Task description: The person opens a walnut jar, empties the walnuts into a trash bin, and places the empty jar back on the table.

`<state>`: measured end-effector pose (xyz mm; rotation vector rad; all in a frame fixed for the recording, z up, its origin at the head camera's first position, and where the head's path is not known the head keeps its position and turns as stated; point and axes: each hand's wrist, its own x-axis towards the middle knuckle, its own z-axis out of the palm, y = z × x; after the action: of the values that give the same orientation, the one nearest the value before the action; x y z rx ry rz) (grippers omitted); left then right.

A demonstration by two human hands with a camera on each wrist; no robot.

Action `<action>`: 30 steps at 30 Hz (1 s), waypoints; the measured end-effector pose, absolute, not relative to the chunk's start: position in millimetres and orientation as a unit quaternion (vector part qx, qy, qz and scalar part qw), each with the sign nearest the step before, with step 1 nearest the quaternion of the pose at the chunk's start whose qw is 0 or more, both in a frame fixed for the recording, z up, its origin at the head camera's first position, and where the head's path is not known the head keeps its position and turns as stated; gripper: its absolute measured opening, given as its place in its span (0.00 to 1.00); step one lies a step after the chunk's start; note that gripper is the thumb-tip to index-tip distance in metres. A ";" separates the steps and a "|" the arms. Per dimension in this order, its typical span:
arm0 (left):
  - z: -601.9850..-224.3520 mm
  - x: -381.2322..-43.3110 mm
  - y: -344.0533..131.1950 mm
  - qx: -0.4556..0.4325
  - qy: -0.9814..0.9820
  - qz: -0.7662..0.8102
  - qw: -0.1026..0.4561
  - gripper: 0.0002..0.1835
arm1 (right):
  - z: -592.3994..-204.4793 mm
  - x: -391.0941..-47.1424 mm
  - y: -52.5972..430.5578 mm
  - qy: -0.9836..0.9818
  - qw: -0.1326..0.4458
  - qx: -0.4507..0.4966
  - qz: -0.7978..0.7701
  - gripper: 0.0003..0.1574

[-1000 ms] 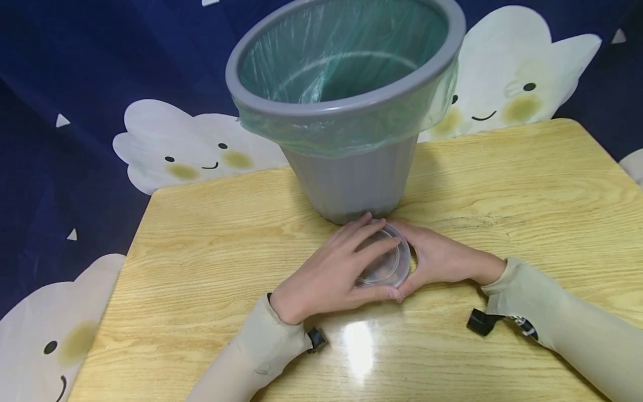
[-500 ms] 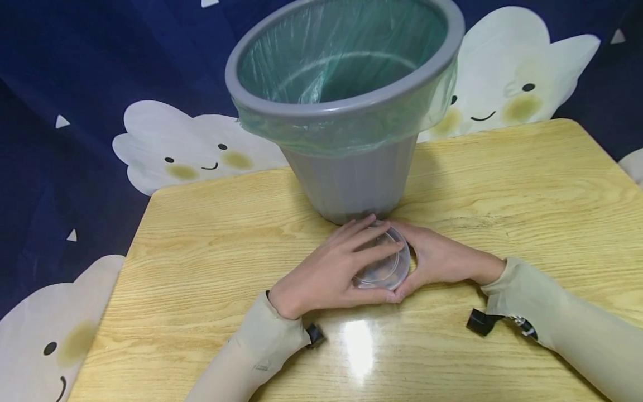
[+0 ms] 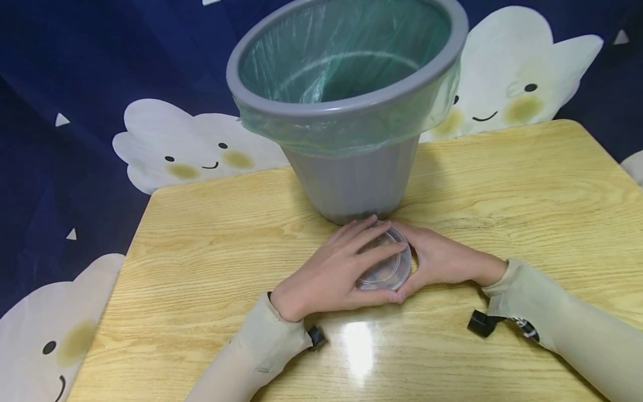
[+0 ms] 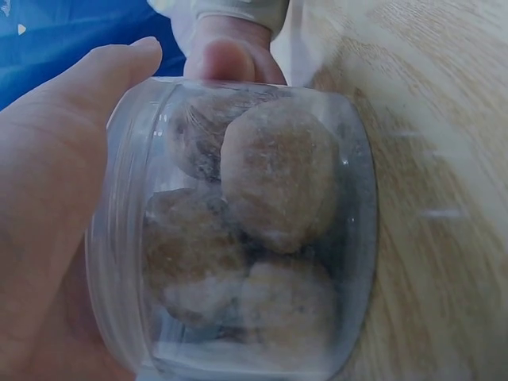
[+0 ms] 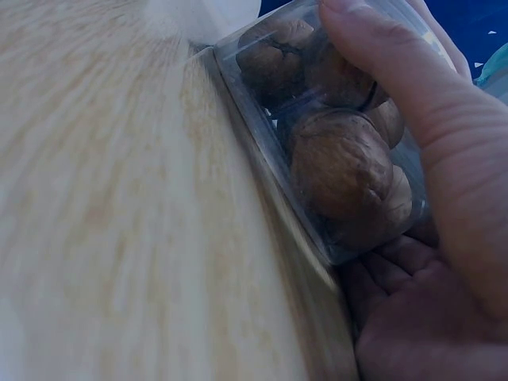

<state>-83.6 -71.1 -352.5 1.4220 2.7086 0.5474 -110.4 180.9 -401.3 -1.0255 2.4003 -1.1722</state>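
Note:
A clear plastic jar stands upright on the table at the foot of the bin, its round see-through lid [image 3: 384, 272] facing up. My left hand [image 3: 339, 268] grips the lid from above, fingers spread over the top and thumb along the near edge. Curled round the jar's right side, my right hand [image 3: 442, 257] holds its body, and the two thumb tips meet at the near rim. Several brown walnuts [image 5: 341, 163] show through the wall in the right wrist view. The left wrist view has the jar [image 4: 361, 206] close up, with the lid's ridged edge against my left palm.
A large grey bin [image 3: 351, 178] lined with a green plastic bag [image 3: 326, 134] stands right behind the jar. The wooden table [image 3: 211, 234] ends at a dark blue curtain [image 3: 75, 44] printed with white clouds.
My left fingers have shifted slightly right and toward me over the lid. The right hand keeps its hold, and the jar stays in place.

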 end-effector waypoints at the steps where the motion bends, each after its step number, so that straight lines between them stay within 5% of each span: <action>1: -352.5 -83.3 -71.3 0.457 0.872 0.176 0.017 0.39 | -400.9 -110.2 180.5 0.831 0.141 -0.354 -0.407 0.79; 30: -350.8 -78.0 -65.7 0.442 0.886 0.140 0.004 0.41 | -399.9 -111.1 180.5 0.834 0.140 -0.354 -0.399 0.77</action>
<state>-78.0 -65.7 -350.8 1.3850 2.7775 0.4382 -111.1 180.5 -399.9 -1.0227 2.4100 -1.1533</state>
